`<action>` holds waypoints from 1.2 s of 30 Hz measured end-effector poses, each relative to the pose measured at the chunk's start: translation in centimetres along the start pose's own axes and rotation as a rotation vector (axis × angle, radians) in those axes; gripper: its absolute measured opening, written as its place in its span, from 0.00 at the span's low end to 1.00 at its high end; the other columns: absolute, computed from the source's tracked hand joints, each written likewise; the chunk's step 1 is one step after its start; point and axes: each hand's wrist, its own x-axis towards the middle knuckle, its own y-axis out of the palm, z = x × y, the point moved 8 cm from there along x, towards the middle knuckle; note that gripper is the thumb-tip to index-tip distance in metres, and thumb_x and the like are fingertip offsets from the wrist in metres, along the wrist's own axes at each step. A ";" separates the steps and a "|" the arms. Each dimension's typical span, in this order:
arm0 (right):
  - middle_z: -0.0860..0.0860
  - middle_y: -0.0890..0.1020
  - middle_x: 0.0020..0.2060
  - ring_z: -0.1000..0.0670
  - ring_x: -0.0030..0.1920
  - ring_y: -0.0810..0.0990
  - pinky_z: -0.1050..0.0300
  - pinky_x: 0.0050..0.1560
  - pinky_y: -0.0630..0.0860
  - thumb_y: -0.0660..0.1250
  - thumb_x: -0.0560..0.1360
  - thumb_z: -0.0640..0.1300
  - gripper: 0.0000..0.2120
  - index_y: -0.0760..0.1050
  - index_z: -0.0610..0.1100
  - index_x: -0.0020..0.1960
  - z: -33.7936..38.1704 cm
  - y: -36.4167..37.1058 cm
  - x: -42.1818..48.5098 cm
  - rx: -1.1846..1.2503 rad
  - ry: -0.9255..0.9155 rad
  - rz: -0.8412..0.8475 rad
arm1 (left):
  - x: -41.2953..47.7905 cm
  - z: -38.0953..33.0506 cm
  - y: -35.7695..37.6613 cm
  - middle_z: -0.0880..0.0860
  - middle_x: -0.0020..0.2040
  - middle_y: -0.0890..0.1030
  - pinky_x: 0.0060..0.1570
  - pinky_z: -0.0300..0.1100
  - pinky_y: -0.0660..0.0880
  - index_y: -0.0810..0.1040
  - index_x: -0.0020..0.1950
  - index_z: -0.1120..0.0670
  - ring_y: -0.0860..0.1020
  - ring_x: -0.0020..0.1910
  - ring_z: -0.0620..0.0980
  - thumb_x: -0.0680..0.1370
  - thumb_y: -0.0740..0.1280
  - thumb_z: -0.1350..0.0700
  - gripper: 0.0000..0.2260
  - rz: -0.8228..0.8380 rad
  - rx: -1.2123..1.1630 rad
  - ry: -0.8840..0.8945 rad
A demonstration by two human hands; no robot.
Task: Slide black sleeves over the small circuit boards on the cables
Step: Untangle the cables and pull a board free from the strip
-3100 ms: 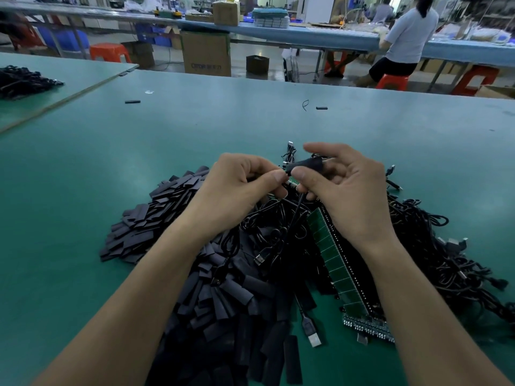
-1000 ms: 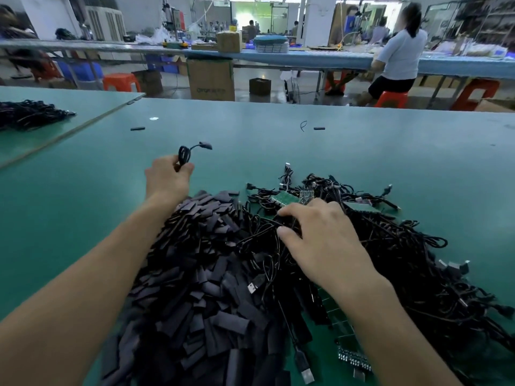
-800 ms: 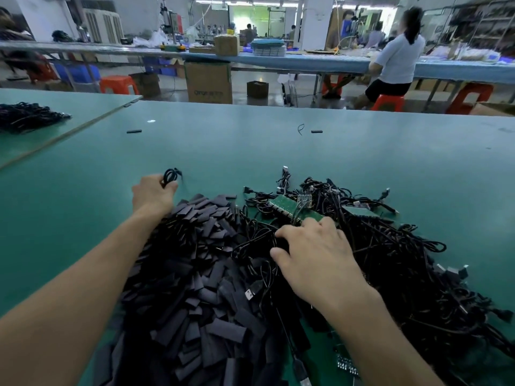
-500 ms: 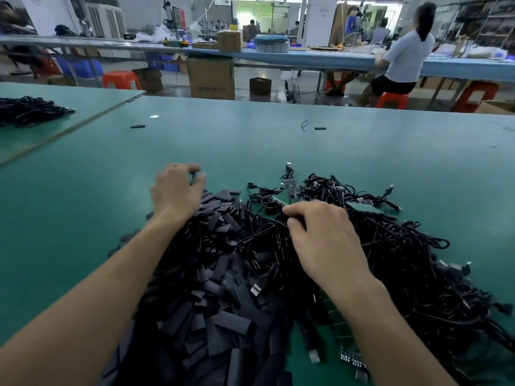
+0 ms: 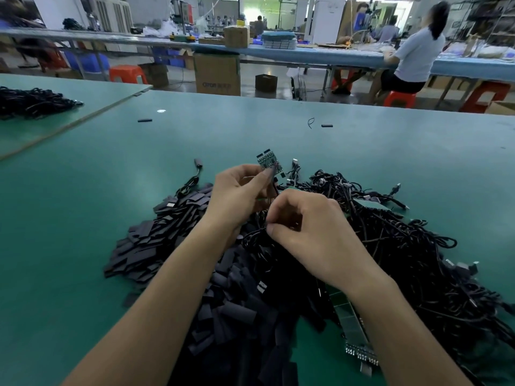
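We're holding the left hand up over the green desk, its fingertips pinching a small circuit board that is standing clear above the heaps. The right hand is sitting just beside and below it, fingers curled in, with thumb and forefinger nipping a black cable at the top of the cable tangle. The pile of black sleeves is lying under our left forearm, touching the tangle. A green strip of boards is lying by our right wrist, half buried under cables.
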 end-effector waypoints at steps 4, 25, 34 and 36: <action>0.57 0.81 0.36 0.59 0.39 0.80 0.69 0.40 0.72 0.73 0.74 0.51 0.08 0.74 0.51 0.44 -0.4 -2.7 0.0 0.145 0.054 -0.290 | -1.1 -1.1 0.7 0.49 0.34 0.80 0.35 0.37 0.78 0.82 0.35 0.47 0.78 0.33 0.44 0.79 0.70 0.58 0.13 0.095 0.045 0.085; 0.47 0.82 0.42 0.49 0.44 0.75 0.58 0.46 0.71 0.72 0.68 0.49 0.07 0.83 0.46 0.42 -2.0 -2.0 0.7 1.014 0.184 -0.196 | -3.8 -3.4 4.0 0.60 0.44 0.75 0.50 0.52 0.69 0.78 0.45 0.57 0.71 0.47 0.58 0.76 0.68 0.55 0.05 0.346 -0.102 0.074; 0.51 0.80 0.34 0.56 0.34 0.73 0.67 0.33 0.70 0.70 0.68 0.44 0.04 0.79 0.43 0.41 -2.8 -2.1 0.6 1.141 0.281 -0.189 | -3.8 -3.2 3.9 0.50 0.38 0.81 0.47 0.41 0.73 0.83 0.39 0.54 0.77 0.38 0.46 0.73 0.68 0.57 0.06 0.367 -0.270 -0.009; 0.55 0.79 0.32 0.57 0.32 0.73 0.67 0.33 0.70 0.71 0.71 0.43 0.03 0.78 0.46 0.40 -3.8 -3.2 0.4 1.004 0.306 -0.312 | -3.1 -4.0 2.3 0.49 0.37 0.81 0.48 0.44 0.76 0.82 0.37 0.52 0.78 0.39 0.45 0.73 0.68 0.56 0.06 0.232 -0.312 0.021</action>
